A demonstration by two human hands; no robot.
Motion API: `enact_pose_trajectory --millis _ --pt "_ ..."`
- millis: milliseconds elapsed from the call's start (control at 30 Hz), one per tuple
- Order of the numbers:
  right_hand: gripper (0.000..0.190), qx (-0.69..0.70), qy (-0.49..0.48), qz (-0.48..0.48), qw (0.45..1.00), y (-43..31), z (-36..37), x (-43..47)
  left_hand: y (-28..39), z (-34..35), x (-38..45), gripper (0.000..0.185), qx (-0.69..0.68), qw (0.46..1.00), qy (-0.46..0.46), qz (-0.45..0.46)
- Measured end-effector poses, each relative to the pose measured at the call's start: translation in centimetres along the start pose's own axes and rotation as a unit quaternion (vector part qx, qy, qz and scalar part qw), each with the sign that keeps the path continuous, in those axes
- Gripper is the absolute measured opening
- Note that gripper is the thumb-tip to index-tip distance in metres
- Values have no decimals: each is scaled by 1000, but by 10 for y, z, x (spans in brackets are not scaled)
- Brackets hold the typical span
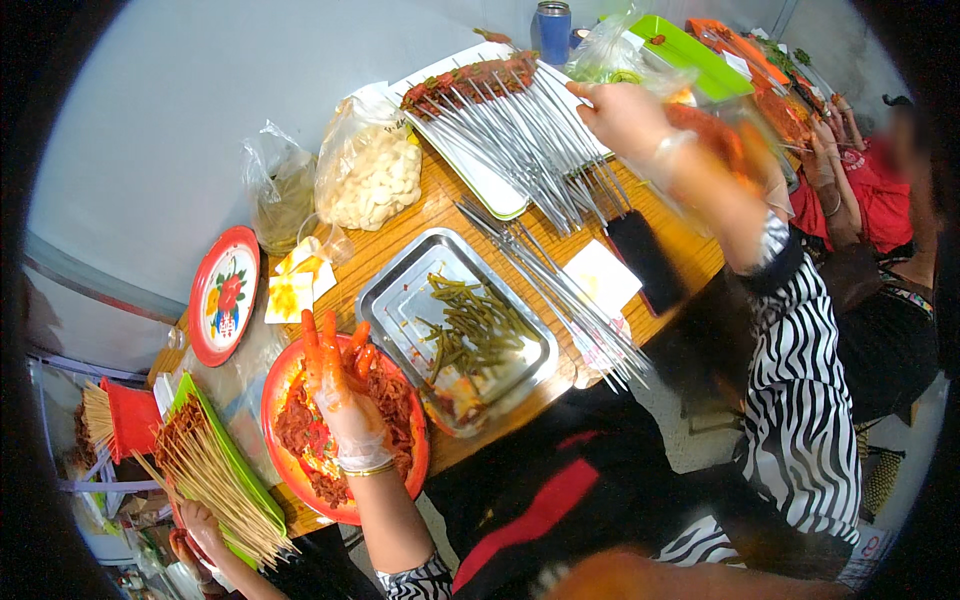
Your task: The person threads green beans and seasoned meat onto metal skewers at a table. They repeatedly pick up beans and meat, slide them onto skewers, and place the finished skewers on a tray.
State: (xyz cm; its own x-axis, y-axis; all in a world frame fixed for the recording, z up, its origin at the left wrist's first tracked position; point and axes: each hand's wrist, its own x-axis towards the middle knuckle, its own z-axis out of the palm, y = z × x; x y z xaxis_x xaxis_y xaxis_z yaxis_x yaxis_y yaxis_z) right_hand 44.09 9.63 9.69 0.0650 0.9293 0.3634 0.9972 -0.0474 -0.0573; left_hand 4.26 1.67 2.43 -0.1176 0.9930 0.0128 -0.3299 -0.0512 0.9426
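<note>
My left hand (347, 405), in a clear glove stained orange-red, is raised with fingers spread over a red basin (416, 461) of sauced meat pieces (394, 405). It holds nothing. My right hand (626, 120) is at the right edge of a white tray (480, 176). Blur hides whether it grips anything. Many metal skewers (517, 150) lie across that tray, their far ends loaded with red-coated pieces (465, 79). A red-green piece (493, 36) shows at the tray's far corner. Between my hands sits a steel tray (390, 300) with cut green stems (480, 322).
Bare metal skewers (555, 292), a paper (602, 276) and a phone (646, 259) lie at right. Bags of pale pieces (375, 176) and greenish contents (281, 191) stand behind. Another person's hand (201, 525) is by bamboo skewers (225, 472). A person in red (874, 195) works at right.
</note>
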Motion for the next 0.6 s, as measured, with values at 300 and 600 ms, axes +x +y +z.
enact_pose_trajectory --millis 300,600 --pt "22 -177 -77 -18 981 4 53 17 0 -25 -25 54 1 1000 25 -17" --pt "28 -149 -196 -35 969 -20 58 2 13 -57 -38 37 87 972 174 129"
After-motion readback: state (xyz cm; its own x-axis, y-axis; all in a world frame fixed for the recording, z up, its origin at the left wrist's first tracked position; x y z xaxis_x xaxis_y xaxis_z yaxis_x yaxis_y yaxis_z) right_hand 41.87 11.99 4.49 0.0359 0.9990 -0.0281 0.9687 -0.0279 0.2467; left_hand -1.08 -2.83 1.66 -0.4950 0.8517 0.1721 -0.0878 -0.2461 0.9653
